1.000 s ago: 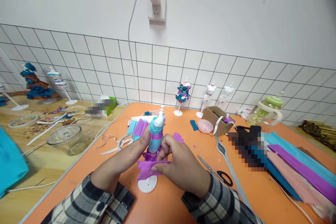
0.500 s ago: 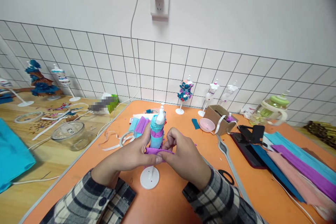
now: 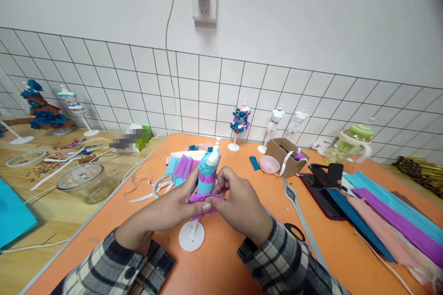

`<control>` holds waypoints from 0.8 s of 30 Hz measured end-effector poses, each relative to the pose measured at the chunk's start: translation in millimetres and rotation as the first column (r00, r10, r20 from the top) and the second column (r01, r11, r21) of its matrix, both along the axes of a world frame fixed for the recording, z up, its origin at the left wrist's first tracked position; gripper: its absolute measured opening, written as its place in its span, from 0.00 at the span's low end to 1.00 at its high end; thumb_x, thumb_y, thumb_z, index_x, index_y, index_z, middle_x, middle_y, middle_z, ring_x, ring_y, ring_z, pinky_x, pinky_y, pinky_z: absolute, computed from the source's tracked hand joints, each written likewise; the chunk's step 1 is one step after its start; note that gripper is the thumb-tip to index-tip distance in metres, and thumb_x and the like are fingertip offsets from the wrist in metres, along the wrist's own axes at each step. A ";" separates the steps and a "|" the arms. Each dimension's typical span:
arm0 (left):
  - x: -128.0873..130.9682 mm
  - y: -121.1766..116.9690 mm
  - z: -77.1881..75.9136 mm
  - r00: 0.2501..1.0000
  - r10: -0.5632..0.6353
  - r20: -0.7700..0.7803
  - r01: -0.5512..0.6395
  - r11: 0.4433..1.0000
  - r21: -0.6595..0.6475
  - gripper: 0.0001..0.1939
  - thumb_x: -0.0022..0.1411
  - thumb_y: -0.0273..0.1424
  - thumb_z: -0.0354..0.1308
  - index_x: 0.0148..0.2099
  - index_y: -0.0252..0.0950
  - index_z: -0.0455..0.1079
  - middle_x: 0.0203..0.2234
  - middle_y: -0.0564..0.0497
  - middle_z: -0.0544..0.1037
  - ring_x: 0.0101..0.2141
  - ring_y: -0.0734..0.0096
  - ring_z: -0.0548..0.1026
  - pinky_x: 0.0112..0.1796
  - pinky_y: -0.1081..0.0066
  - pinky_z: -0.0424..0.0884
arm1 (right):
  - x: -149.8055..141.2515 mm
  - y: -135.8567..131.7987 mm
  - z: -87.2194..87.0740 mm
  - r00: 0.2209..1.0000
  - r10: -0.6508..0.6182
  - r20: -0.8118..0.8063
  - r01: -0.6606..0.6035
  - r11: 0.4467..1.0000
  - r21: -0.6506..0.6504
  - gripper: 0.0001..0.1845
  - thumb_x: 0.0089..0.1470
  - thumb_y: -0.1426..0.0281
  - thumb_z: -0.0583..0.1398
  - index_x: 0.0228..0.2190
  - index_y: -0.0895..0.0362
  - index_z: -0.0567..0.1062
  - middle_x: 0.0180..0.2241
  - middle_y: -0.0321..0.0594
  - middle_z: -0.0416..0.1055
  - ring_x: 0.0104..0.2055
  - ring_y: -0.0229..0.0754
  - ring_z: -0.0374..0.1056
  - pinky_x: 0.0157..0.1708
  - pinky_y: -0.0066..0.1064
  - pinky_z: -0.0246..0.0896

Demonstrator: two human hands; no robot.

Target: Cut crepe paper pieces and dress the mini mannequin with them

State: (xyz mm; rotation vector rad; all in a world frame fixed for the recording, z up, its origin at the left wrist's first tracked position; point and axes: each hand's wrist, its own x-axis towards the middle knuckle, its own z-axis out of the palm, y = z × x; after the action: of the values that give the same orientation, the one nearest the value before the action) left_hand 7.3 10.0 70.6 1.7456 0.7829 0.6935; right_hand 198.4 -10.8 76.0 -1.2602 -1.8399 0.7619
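Observation:
A small white dress-form mannequin [image 3: 214, 153] stands between my hands on a round white base [image 3: 192, 236], leaning slightly right. Light-blue crepe paper [image 3: 206, 187] with a purple band wraps its body. At its lower edge is a purple crepe paper strip [image 3: 199, 198]. My left hand [image 3: 173, 206] is closed round the left side of the form, its thumb pressing the strip in front. Thumb and fingers of my right hand [image 3: 242, 205] pinch the strip's right part. Some fingertips of the left hand are hidden behind the form.
Folded blue and purple paper [image 3: 183, 167] and a tape roll [image 3: 162, 186] lie behind my left hand. To the right are a pink bowl [image 3: 269, 164], a cardboard box [image 3: 284, 154], black-handled scissors [image 3: 295, 232] and coloured paper sheets [image 3: 398, 221]. A decorated mannequin [image 3: 240, 121] stands behind.
The view has shifted slightly, so the surroundings sit further left. The mannequin's top tilts a little more to the right. Both hands keep their hold on the purple strip.

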 end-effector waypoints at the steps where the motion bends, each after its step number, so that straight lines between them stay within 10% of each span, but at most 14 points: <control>1: 0.1 1.3 -2.0 1.000 0.002 0.026 -0.001 1.000 -0.013 0.36 0.62 0.38 0.62 0.68 0.45 0.53 0.42 0.49 0.76 0.40 0.61 0.76 0.39 0.67 0.73 | 0.1 0.2 0.2 1.000 -0.008 0.005 0.008 1.000 -0.001 0.15 0.46 0.74 0.62 0.28 0.53 0.59 0.25 0.28 0.68 0.28 0.37 0.65 0.28 0.27 0.53; 8: -9.9 10.9 -7.2 0.998 0.022 0.062 -0.021 1.000 -0.011 0.25 0.56 0.44 0.67 0.54 0.39 0.73 0.42 0.46 0.79 0.42 0.56 0.75 0.42 0.64 0.73 | -0.6 -1.8 -0.6 1.000 0.020 -0.016 -0.019 1.000 0.022 0.17 0.47 0.73 0.66 0.28 0.53 0.60 0.25 0.27 0.69 0.28 0.36 0.66 0.28 0.26 0.53; 24: -31.3 24.6 -19.6 0.961 0.143 0.237 -0.100 0.978 -0.186 0.36 0.41 0.47 0.75 0.50 0.36 0.74 0.38 0.45 0.82 0.33 0.60 0.79 0.31 0.71 0.73 | 23.6 0.5 10.6 0.974 0.159 0.161 -0.159 0.987 -0.010 0.03 0.53 0.70 0.66 0.32 0.52 0.81 0.31 0.33 0.79 0.34 0.39 0.72 0.32 0.29 0.58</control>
State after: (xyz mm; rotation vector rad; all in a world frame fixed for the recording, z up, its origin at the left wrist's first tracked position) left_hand -24.0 34.6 51.0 1.4301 0.7567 0.8834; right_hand 222.1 -10.3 86.6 -1.2133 -2.0920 0.7609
